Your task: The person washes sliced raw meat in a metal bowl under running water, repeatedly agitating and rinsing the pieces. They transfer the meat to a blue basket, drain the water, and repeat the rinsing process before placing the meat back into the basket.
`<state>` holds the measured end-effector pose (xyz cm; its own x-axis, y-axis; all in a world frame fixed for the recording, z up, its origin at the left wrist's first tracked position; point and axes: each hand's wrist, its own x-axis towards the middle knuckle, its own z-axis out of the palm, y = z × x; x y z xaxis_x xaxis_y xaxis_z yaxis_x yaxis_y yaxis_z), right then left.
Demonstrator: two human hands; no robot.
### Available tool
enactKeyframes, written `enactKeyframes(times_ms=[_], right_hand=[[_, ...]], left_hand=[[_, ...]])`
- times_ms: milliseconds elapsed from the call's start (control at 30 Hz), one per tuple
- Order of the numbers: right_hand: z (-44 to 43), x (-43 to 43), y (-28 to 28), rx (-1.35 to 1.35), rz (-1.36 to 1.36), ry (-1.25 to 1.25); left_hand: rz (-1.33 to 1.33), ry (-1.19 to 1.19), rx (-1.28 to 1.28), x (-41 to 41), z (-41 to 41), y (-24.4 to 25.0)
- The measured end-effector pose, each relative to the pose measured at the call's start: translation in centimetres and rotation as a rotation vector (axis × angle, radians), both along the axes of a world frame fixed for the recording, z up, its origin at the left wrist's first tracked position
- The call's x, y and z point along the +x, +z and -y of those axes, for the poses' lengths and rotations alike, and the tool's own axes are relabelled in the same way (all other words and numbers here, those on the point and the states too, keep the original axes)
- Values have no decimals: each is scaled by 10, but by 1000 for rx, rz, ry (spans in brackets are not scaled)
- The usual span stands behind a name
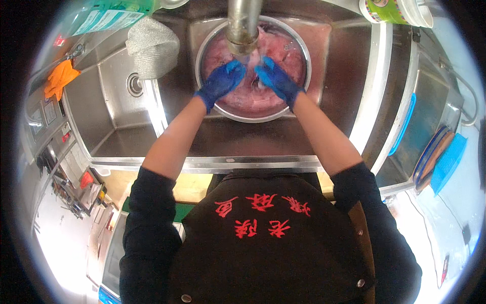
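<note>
Both my hands wear blue gloves inside a round metal basin that sits in a stainless steel sink. Reddish water and pale pink pieces, which look like raw meat or fish, fill the basin. On its left side is my left hand, with curled fingers pointing inward. My right hand mirrors it a short gap away, also with bent fingers. Something dark and blurred lies between the hands. A metal tap hangs just above them, and water seems to run from it. Whether either hand grips a piece is unclear.
A grey knitted cloth drapes over the divider beside the left sink bowl. An orange glove hangs at far left, below a teal bottle. Blue plastic baskets stand at right. The sink's front rim runs before me.
</note>
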<state>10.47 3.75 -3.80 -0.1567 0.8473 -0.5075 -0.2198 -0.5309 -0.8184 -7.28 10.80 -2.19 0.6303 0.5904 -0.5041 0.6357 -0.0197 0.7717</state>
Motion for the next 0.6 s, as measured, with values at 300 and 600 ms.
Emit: enactKeyframes(times_ms=[300,600], right_hand=[[33,32,30,-444,126,-239],[3,-15,13,-314,-20,-228]], left_hand=[[241,515,-328,3,39,28],[65,358,-368,23,28,-13]])
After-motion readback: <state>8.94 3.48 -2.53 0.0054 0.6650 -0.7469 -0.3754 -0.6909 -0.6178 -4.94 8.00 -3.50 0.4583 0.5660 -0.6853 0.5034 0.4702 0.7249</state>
